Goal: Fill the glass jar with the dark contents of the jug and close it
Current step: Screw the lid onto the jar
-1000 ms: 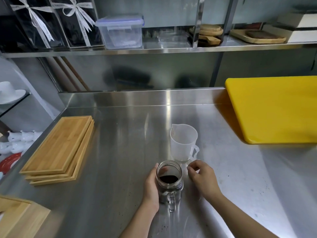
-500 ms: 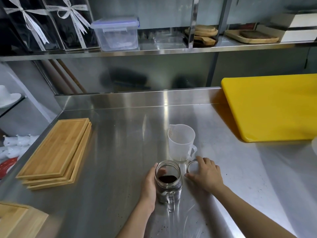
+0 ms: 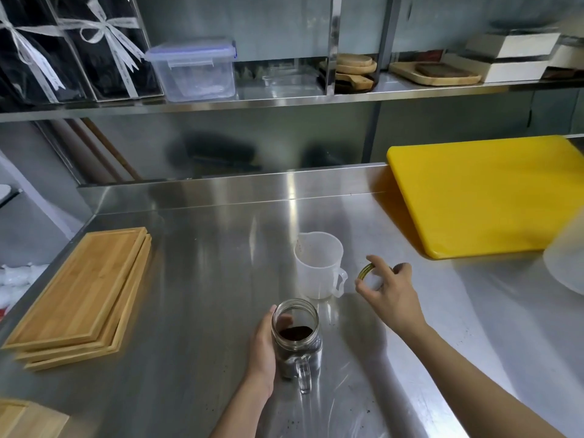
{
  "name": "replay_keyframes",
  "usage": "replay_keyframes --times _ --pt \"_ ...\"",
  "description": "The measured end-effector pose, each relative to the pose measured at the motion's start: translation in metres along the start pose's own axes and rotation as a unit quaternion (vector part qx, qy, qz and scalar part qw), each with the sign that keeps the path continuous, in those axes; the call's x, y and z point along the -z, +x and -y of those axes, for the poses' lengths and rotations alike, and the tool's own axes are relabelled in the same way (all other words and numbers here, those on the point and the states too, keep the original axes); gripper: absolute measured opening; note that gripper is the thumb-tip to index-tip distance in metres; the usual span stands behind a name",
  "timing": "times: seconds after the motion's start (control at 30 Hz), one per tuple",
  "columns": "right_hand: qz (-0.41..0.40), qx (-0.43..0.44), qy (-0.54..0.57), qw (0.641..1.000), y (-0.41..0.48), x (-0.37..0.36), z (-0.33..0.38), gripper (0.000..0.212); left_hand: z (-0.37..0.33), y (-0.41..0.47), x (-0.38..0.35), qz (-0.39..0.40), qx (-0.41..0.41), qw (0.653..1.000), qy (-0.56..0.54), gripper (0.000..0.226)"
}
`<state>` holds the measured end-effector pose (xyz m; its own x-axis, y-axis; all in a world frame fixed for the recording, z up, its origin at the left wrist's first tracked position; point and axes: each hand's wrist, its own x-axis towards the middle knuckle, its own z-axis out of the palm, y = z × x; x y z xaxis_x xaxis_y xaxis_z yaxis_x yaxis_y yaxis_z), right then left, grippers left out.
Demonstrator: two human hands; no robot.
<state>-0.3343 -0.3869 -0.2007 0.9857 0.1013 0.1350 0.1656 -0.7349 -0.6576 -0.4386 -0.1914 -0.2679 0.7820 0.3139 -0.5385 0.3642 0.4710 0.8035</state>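
A glass jar [image 3: 298, 338] with a handle stands uncapped on the steel counter [image 3: 196, 279], with dark grounds inside. My left hand [image 3: 264, 346] wraps around its left side. Just behind it stands a translucent plastic jug [image 3: 319, 267], upright and looking empty apart from dark specks. My right hand [image 3: 387, 287] is raised off the counter to the right of the jug and holds the jar's round metal lid [image 3: 370, 275] by its rim between thumb and fingers, tilted on edge.
A stack of bamboo trays [image 3: 82, 295] lies at the left, another wooden piece [image 3: 28, 418] at the bottom left corner. A yellow cutting board [image 3: 493, 194] leans at the back right. A blurred pale object [image 3: 565, 260] sits at the right edge. Dark crumbs dot the counter near me.
My right hand has picked the lid up from the counter beside the jug and lifted it up and to the right. My left hand has stayed on the jar.
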Motion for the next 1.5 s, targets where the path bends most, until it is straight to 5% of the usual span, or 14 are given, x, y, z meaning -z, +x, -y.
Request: replay_keyframes --times 0.17,0.3,0.5,0.8,1.17,1.4,1.5 --pt "-0.079 0.036 0.104 0.991 -0.007 0.008 0.019 0.048 0.000 -0.002 -0.001 -0.023 -0.027 0.999 -0.006 0.067" --pt "-0.045 0.119 0.163 0.979 -0.018 0.011 0.037 0.050 0.001 -0.002 -0.002 -0.036 -0.010 0.999 -0.009 0.087" --pt "0.114 0.180 0.233 0.949 -0.039 0.000 0.056 0.052 -0.011 -0.017 -0.010 -0.042 -0.061 0.997 -0.002 0.045" --pt "0.198 0.266 0.112 0.937 -0.053 -0.013 0.070 0.055 -0.020 -0.022 -0.012 -0.056 -0.121 0.985 0.112 0.037" --pt "0.222 0.311 0.079 0.921 -0.057 -0.018 0.072 0.058 -0.025 -0.050 0.003 0.007 -0.120 0.991 -0.057 0.065" --pt "0.253 0.343 -0.014 0.904 -0.049 -0.014 0.071 0.070 -0.020 -0.066 0.013 0.196 -0.148 0.953 0.177 0.097" --pt "0.303 0.350 -0.037 0.886 -0.045 -0.001 0.078 0.075 -0.011 -0.065 0.008 0.156 -0.182 0.923 0.302 0.120"
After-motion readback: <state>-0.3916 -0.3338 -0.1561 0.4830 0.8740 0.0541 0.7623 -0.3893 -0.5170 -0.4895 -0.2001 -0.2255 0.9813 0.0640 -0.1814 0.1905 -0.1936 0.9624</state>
